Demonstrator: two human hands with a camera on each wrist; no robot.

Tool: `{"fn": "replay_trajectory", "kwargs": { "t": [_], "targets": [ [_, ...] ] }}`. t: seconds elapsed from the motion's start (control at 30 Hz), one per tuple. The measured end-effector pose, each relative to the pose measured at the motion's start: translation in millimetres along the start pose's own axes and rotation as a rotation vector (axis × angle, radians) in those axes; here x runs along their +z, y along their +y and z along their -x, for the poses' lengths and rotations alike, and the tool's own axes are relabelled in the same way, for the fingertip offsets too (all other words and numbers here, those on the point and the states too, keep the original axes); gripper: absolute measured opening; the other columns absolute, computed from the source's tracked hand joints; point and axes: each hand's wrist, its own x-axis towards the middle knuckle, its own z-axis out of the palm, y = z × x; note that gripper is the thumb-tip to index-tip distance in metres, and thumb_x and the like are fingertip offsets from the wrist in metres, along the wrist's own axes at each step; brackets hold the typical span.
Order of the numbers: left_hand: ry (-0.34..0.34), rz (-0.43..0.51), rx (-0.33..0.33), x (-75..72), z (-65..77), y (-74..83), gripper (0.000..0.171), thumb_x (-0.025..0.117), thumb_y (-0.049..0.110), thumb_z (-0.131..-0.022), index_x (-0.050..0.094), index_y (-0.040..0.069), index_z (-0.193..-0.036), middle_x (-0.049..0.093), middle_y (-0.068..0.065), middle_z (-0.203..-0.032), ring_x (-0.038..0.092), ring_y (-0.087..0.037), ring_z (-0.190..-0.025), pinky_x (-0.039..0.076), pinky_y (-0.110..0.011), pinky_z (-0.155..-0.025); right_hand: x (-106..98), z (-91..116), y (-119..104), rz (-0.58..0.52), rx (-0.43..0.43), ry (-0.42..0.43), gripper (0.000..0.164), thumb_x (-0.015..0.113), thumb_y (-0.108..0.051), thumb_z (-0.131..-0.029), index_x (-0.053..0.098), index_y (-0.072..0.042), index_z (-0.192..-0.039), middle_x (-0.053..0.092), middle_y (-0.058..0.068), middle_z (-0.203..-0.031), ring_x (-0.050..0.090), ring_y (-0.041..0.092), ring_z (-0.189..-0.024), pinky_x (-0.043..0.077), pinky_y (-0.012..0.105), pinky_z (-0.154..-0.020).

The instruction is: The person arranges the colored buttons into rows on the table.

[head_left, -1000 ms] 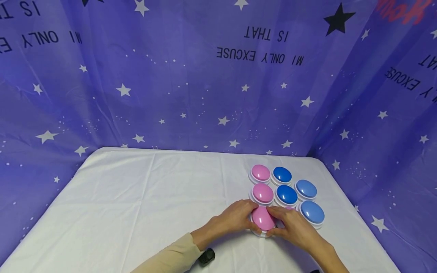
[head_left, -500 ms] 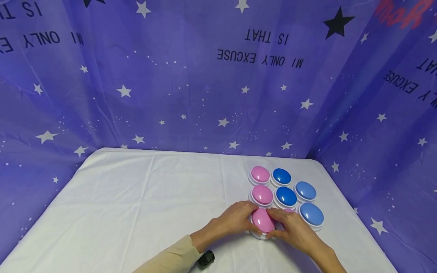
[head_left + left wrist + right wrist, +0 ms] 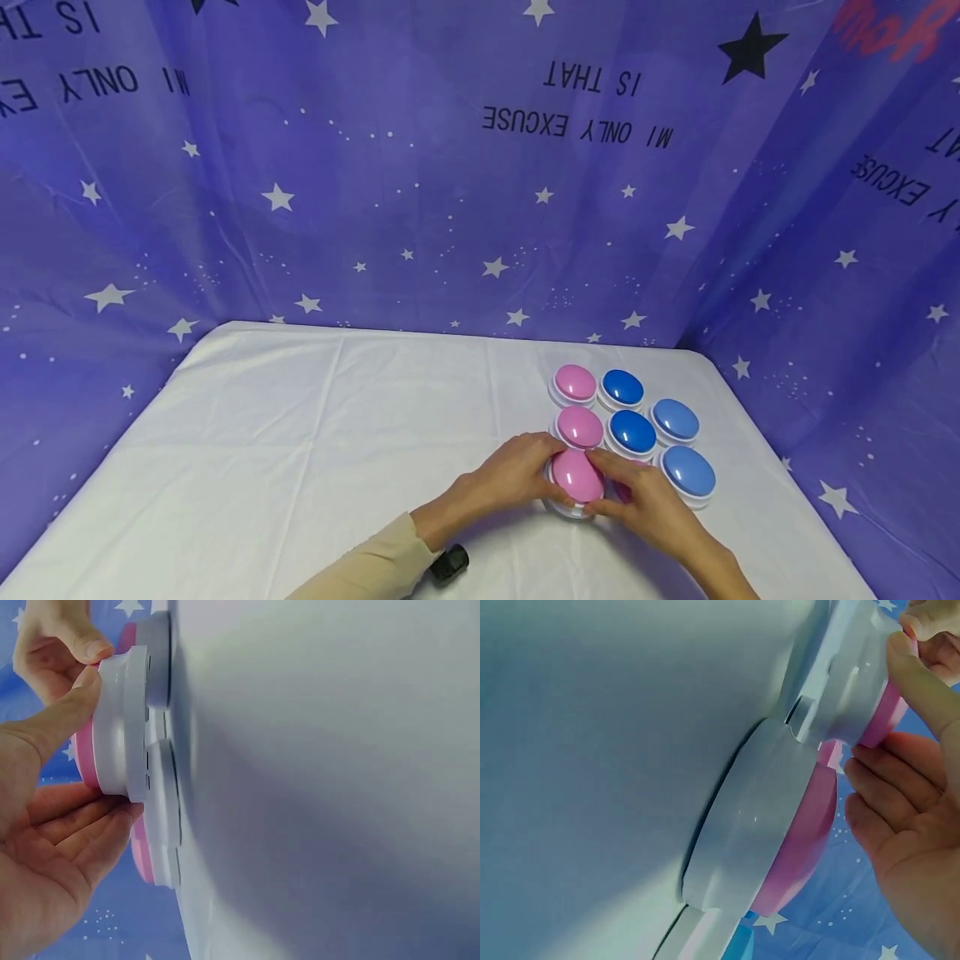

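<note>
Grasping pink button (image 3: 577, 477) with curled fingers and thumbs of left hand (image 3: 516, 473) and right hand (image 3: 651, 498), thumbs at near edge; holding it at near end of pink row, just before second pink button (image 3: 580, 426); not making out whether touching tablecloth (image 3: 247, 450); seeing dark blue buttons (image 3: 632, 431), light blue buttons (image 3: 688, 470) rightward, starry curtain (image 3: 435, 167) behind

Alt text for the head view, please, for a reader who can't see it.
A person's left hand and right hand hold a pink-topped white button between them, toward the right of a white-covered table. More pink buttons, dark blue buttons and light blue buttons cluster beyond and beside it, and a purple cloth with stars hangs behind.
</note>
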Motion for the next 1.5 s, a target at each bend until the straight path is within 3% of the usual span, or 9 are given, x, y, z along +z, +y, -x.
{"fn": "replay_trajectory", "kwargs": {
  "t": [0.37, 0.47, 0.6, 0.73, 0.83, 0.9, 1.1, 1.33, 1.5],
  "targets": [
    [0.034, 0.043, -0.033, -17.0, 3.7, 1.4, 0.056, 0.089, 0.033, -0.074, 0.068, 0.011, -0.121, 0.068, 0.006, -0.111, 0.059, -0.005, -0.103, 0.045, -0.025, -0.096, 5, -4, -7, -0.045, 0.079, 0.125, 0.072, 0.089, -0.033, -0.070, 0.064, -0.010, -0.133, 0.069, 0.004, -0.122, 0.066, 0.023, -0.100, 0.050, 0.020, -0.084],
    [0.043, 0.046, -0.048, -20.5, 5.1, 0.6, 0.058, 0.089, 0.033, -0.074, 0.067, 0.010, -0.123, 0.068, 0.004, -0.115, 0.059, -0.007, -0.107, 0.045, -0.025, -0.098, 7, -5, -8, -0.108, 0.118, 0.133, 0.070, 0.089, -0.031, -0.071, 0.064, -0.011, -0.134, 0.070, 0.005, -0.090, 0.060, 0.018, -0.078, 0.048, 0.020, -0.066],
    [0.065, 0.059, -0.062, -25.3, 6.8, -0.2, 0.058, 0.089, 0.030, -0.075, 0.066, 0.007, -0.124, 0.067, 0.000, -0.118, 0.060, -0.010, -0.110, 0.045, -0.024, -0.099, 11, -10, -8, -0.191, 0.144, 0.159, 0.070, 0.089, -0.024, -0.073, 0.062, -0.010, -0.135, 0.047, 0.008, -0.066, 0.041, 0.015, -0.059, 0.035, 0.021, -0.050],
    [0.088, 0.097, -0.067, -29.7, 8.4, -0.5, 0.056, 0.088, 0.025, -0.076, 0.066, 0.006, -0.123, 0.067, -0.002, -0.119, 0.059, -0.012, -0.112, 0.045, -0.024, -0.099, 16, -15, -10, -0.225, 0.148, 0.197, 0.070, 0.088, -0.020, -0.074, 0.061, -0.013, -0.137, 0.072, 0.006, -0.102, 0.059, 0.009, -0.077, 0.043, 0.012, -0.063],
    [0.104, 0.112, -0.064, -33.1, 10.6, -1.1, 0.055, 0.088, 0.023, -0.076, 0.066, 0.006, -0.123, 0.066, -0.003, -0.121, 0.058, -0.013, -0.114, 0.044, -0.026, -0.100, 19, -19, -12, -0.318, 0.155, 0.197, 0.068, 0.086, -0.016, -0.077, 0.059, -0.013, -0.140, 0.063, 0.009, -0.131, 0.059, 0.008, -0.115, 0.042, 0.011, -0.089],
    [0.117, 0.122, -0.064, -35.8, 12.9, -1.6, 0.054, 0.087, 0.022, -0.077, 0.065, 0.006, -0.123, 0.065, -0.003, -0.121, 0.058, -0.013, -0.115, 0.044, -0.026, -0.100, 21, -22, -14, -0.413, 0.164, 0.189, 0.067, 0.083, -0.012, -0.080, 0.057, -0.011, -0.141, 0.060, 0.011, -0.135, 0.050, 0.007, -0.127, 0.038, 0.015, -0.097],
    [0.149, 0.143, -0.075, -44.4, 21.2, -6.0, 0.056, 0.086, 0.020, -0.079, 0.063, 0.004, -0.127, 0.063, -0.005, -0.127, 0.056, -0.016, -0.120, 0.043, -0.031, -0.103, 28, -34, -25, -0.601, 0.189, 0.175, 0.068, 0.080, -0.006, -0.083, 0.051, -0.005, -0.144, 0.054, 0.015, -0.141, 0.047, -0.002, -0.127, 0.037, 0.018, -0.101],
    [0.194, 0.115, -0.052, -51.7, 30.6, -16.7, 0.057, 0.085, 0.017, -0.079, 0.061, 0.000, -0.128, 0.062, -0.011, -0.129, 0.056, -0.025, -0.122, 0.043, -0.039, -0.105, 39, -50, -32, -0.644, 0.189, 0.150, 0.069, 0.079, -0.007, -0.083, 0.049, -0.002, -0.145, 0.052, 0.014, -0.144, 0.045, 0.029, -0.134, 0.037, 0.023, -0.102],
    [0.225, 0.099, -0.049, -55.0, 35.3, -27.2, 0.058, 0.085, 0.015, -0.079, 0.060, -0.003, -0.129, 0.062, -0.014, -0.128, 0.057, -0.028, -0.121, 0.044, -0.041, -0.104, 47, -62, -38, -0.653, 0.179, 0.149, 0.069, 0.078, -0.006, -0.084, 0.047, 0.000, -0.145, 0.049, 0.017, -0.146, 0.042, 0.033, -0.135, 0.036, 0.027, -0.104]
  ]
}}
